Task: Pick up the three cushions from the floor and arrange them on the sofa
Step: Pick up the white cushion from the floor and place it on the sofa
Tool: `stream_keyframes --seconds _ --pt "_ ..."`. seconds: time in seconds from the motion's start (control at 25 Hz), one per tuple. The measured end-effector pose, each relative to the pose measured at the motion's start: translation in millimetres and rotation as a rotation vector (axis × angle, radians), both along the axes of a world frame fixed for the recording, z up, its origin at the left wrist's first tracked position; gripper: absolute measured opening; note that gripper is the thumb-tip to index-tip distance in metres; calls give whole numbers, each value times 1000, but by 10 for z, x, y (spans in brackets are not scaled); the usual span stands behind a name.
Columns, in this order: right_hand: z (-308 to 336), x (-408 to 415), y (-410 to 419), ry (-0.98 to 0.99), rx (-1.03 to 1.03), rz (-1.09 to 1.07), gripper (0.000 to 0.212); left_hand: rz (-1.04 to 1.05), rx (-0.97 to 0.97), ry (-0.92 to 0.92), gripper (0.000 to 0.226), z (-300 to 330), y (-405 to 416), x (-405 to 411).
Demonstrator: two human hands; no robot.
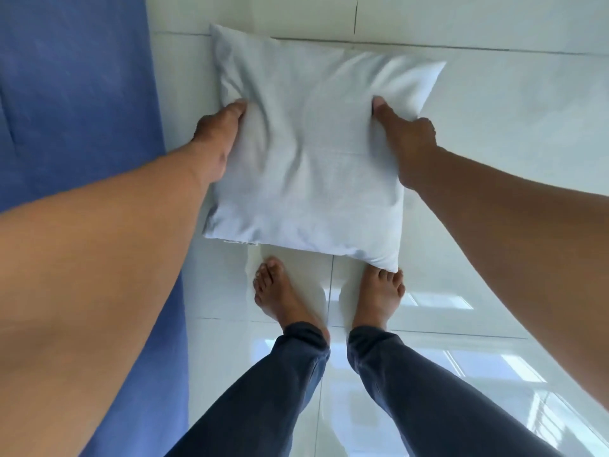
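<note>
A pale grey-white square cushion (313, 159) is in the middle of the head view, over the white tiled floor just ahead of my bare feet. My left hand (219, 140) grips its left edge, thumb on top and fingers hidden underneath. On the cushion's right edge my right hand (407, 143) holds on the same way. The cushion's near right corner overlaps the toes of my right foot. Whether it rests on the floor or is lifted off it I cannot tell. A blue fabric surface (72, 103), probably the sofa cover, fills the left side. No other cushion shows.
Glossy white floor tiles (494, 127) with dark grout lines spread ahead and to the right, reflecting a window. My two bare feet (280, 291) and dark trouser legs stand below the cushion. The blue fabric's edge runs down the left side beside my left arm.
</note>
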State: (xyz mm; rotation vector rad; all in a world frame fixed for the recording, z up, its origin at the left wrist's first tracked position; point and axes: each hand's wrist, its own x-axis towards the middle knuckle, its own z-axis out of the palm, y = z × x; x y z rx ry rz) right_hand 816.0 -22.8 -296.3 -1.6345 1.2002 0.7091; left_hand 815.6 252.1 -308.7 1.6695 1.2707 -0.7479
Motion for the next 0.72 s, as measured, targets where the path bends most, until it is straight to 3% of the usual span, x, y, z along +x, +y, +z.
stream_keyframes --seconds 0.16,0.36,0.6,0.72 --pt "589 -37 -58 -65 -10 12 76 55 -90 -45 72 635 -161 -81" --pt "1925 50 -220 -96 -29 38 53 114 -154 -84 73 1959 -214 -110" --pt "3815 224 -147 -196 -13 49 53 159 -197 -186 62 3956 -103 -73" --pt "4542 246 -52 -257 27 57 57 194 -188 -244 44 4756 13 -114"
